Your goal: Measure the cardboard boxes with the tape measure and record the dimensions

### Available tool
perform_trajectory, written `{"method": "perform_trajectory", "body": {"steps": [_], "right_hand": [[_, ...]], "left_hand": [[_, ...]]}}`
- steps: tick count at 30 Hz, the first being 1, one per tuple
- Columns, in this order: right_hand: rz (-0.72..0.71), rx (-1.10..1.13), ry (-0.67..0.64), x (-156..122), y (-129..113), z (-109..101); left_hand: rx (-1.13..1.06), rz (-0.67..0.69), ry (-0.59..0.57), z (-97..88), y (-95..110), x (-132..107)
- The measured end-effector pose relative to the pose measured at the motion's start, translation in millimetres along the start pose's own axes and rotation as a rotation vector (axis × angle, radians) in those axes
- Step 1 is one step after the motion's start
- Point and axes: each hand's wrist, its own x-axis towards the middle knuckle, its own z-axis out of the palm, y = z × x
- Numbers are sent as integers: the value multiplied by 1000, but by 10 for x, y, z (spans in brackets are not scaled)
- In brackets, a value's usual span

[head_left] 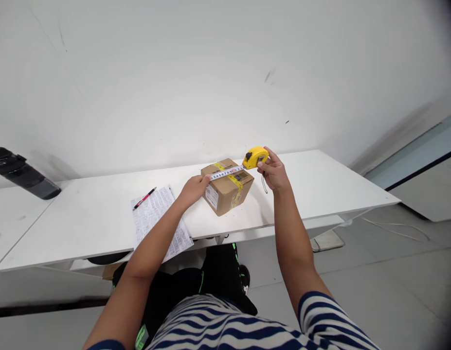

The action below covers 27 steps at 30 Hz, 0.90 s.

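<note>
We hold a yellow tape measure (260,158) in our right hand (277,172), its thumb and fingers closed around the far right side of the case, just beyond the upper right corner of a brown cardboard box (225,187). A thin dark cord (264,184) hangs from the case below that grip. The white blade (225,172) runs out to the left across the top of the box, its printed digits facing us, and reaches our left hand (193,190). There our fingers are drawn narrow on the end of the blade, at the box's left edge; they hide the tip, so we cannot tell how it sits. The box rests on the white table (301,189), between our 2 hands, turned at an angle with 1 corner toward us. A strip of yellow printed tape (235,182) crosses its top and folds down its side, and a white label (211,197) sits on the left face. To the left of the box we see written sheets (157,211) that stick out past the table's front edge, with 1 red and black pen (144,199) lying across their upper part. Farther left stands a dark bottle (28,175), and behind the table rises a white wall (174,73).
</note>
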Motion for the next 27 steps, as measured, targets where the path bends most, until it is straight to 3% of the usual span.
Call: {"method": "perform_trajectory", "body": {"steps": [4,7,10,12,14,17,20,23,27], "right_hand": [[-149,-88,23,-514,-289,74],[-168,-145,-24,-1104,-364,212],[-147,-239,-127,-1638,-279,447],[-160,-213,-75,-1894,-169,605],[-119,-149,63,-2073,-52,706],[-13,2,251,-2255,84,725],[85,172,304,-2369,144,671],[205,241,315,-2369,162,641],[231,322,320,-2138,192,639]], "left_hand": [[-4,105,99,-253,157,-282],[-16,181,-55,-312,272,-589],[-1,243,-268,-229,297,-800],[-22,273,-371,-140,251,-858],[15,303,-401,-61,182,-841],[244,385,-214,25,103,-653],[350,369,50,111,74,-322],[287,281,73,225,68,-69],[311,405,101,404,53,-146]]}}
